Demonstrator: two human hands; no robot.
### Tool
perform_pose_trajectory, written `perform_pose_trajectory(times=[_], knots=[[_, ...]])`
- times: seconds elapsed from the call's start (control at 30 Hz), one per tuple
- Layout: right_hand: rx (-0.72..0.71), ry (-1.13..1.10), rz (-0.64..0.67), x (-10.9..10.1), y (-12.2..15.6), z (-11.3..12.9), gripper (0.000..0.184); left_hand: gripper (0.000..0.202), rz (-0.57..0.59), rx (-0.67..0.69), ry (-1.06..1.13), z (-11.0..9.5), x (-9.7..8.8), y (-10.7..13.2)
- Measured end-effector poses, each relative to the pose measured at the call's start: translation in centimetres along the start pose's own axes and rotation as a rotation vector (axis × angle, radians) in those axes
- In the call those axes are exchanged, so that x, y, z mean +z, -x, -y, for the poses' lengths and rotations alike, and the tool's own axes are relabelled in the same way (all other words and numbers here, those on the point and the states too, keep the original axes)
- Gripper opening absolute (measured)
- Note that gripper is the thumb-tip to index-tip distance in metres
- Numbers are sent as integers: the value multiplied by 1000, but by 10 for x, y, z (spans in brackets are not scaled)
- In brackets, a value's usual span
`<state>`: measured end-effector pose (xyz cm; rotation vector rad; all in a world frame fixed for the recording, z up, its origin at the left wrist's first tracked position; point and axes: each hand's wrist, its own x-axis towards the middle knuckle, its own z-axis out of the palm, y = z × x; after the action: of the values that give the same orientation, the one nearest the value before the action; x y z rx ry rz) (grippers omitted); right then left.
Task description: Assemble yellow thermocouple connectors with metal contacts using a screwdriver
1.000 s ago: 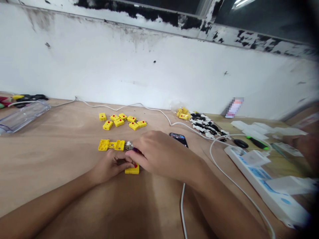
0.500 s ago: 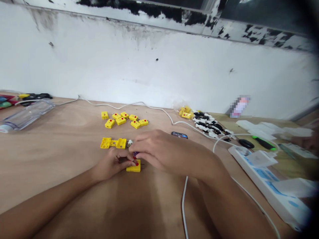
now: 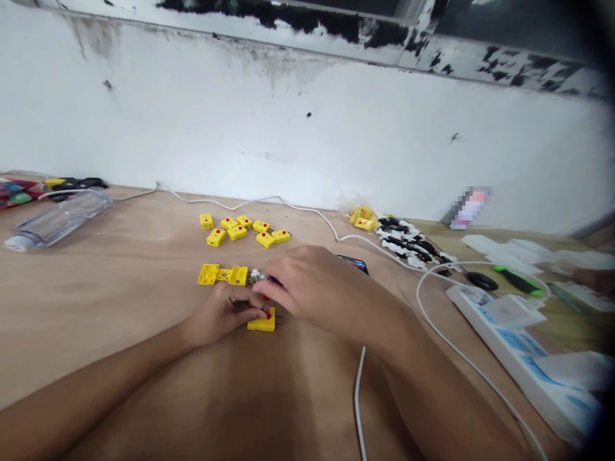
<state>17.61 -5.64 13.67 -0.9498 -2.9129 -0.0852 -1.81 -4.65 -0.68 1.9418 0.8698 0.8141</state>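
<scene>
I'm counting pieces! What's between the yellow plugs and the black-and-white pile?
In the head view, a thin white cable crosses the light wooden tabletop between the small yellow plastic plugs and the black-and-white parts pile.

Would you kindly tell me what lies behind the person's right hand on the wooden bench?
Behind the right hand lies a dark smartphone, its near end covered by the hand, and beyond it runs a white cable. What lies beneath the hand cannot be seen.
</scene>
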Motion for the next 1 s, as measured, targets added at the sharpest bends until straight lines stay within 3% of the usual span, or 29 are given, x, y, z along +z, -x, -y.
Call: perform_pose_trajectory(times=[0.2,0.5,0.6,0.77,1.0], knots=[[-117,-264,31,-8,6,-7,28,18,-16,-5,22,-3,1,0],[-139,-269,70,-12,1,-1,23,26,-47,26,-48,1,2,0],[-51,-226,20,-13,0,4,12,27,-48,29,-89,2,2,1],[201,7,63,-14,-3,7,42,19,-62,39,-29,6,4,0],[-95,-252,54,-12,7,-5,24,15,-21,5,38,1,3,-1]])
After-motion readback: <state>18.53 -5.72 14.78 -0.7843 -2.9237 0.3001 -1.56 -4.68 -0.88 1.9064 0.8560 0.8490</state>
